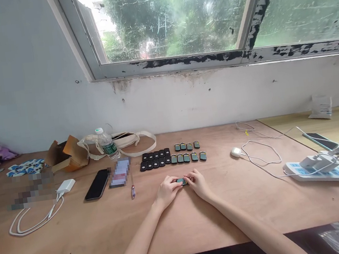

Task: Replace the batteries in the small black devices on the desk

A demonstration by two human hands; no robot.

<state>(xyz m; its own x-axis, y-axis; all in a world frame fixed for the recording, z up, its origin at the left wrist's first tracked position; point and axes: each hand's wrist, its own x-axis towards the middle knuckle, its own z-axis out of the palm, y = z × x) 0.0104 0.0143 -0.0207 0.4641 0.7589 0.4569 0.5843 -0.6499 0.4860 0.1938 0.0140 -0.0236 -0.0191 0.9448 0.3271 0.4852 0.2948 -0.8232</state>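
Between the fingertips of both hands is a small green circuit board (pixel 181 181), held just over the table. My left hand (pixel 168 190) pinches its left side, and my right hand (pixel 197 183) grips the right side. Fingers cover its edges. Just beyond the hands lie two rows of similar small boards (pixel 186 158) with green faces and dark rims. Left of these, two rows of black key-fob-like cases (pixel 155 160) sit close together, each with a pale round mark.
Left on the wooden table (pixel 109 239) are a screwdriver (pixel 133 191), a black phone (pixel 97 185), a white charger (pixel 65 186), a water bottle (pixel 108 144) and an open cardboard box (pixel 68 155). A power strip (pixel 322 173) with cables and a white puck (pixel 235 152) lie right.
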